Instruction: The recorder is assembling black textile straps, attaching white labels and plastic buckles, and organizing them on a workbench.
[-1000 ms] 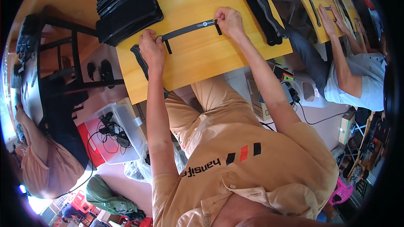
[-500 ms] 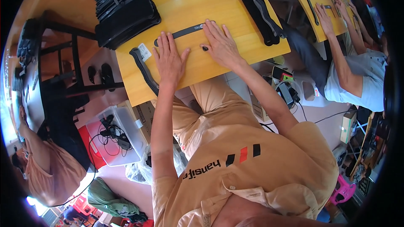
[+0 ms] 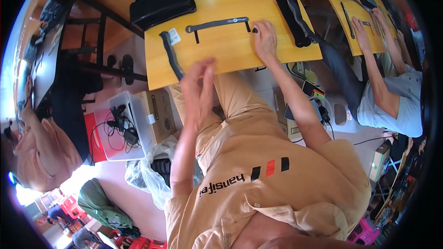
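A dark grey strap (image 3: 217, 24) lies nearly straight across the yellow table (image 3: 221, 55), with a ring at its left end and pale print near its right end. Two short black strips (image 3: 197, 37) stick out below it on the tabletop. Just right of the strap, my right hand (image 3: 266, 44) rests at the table with loosely bent fingers, holding nothing visible; a small black piece sits at its thumb tip. My left hand (image 3: 198, 92) hovers by the front edge, smeared by motion, so whether it holds anything cannot be made out.
Folded dark straps (image 3: 170, 55) and a white label (image 3: 174, 36) lie at the left. A black stack (image 3: 164, 0) stands at the back left, another strap bundle (image 3: 295, 18) at the right. Co-workers sit on both sides. Below left is a clear plastic bin (image 3: 124, 127) with cables.
Both hands have come off the strap: the left pulled back toward me, the right shifted to the right and its fingers bent. The strap and the black strips are now uncovered. The view has shifted slightly.
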Demonstrator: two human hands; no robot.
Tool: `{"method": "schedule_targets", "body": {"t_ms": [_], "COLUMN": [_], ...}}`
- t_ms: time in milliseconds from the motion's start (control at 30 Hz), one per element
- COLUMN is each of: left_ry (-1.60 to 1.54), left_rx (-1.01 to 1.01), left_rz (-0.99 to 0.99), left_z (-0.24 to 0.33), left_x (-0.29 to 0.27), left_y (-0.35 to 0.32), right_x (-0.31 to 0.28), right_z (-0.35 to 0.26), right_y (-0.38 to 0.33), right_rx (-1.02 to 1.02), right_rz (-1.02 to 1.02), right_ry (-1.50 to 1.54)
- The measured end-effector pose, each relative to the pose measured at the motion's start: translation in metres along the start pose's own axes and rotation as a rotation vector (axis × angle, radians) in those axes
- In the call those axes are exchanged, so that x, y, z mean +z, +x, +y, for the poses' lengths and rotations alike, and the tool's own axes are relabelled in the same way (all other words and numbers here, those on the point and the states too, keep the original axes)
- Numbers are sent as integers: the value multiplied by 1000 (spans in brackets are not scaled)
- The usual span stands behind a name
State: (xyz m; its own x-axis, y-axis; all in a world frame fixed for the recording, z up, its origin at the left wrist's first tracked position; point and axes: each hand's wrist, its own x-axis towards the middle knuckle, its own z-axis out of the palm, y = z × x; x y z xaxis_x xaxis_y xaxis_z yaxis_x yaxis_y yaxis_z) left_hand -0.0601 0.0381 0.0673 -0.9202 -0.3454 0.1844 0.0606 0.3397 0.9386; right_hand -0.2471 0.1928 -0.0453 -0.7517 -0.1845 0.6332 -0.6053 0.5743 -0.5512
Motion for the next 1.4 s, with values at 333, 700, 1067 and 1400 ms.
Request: {"method": "schedule_targets", "body": {"t_ms": [333,700,1067,1400], "left_ry": [-782,-742,-768,-691], "left_rx": [684,754,804,696], "left_rz": [-732,-705,-756,-708], "left_z": [148,151,141,137], "left_x": [12,26,33,7], "left_y": [-109,-142,-143,-169], "right_x": [2,-4,12,-1], "right_z": [-6,-10,-10,-6], "right_y": [-3,-5,-8,-5], "right_rx": [-111,-224,-244,-220], "right_rz": [30,34,46,-9], "right_ry": [-20,-30,-10,-33]}}
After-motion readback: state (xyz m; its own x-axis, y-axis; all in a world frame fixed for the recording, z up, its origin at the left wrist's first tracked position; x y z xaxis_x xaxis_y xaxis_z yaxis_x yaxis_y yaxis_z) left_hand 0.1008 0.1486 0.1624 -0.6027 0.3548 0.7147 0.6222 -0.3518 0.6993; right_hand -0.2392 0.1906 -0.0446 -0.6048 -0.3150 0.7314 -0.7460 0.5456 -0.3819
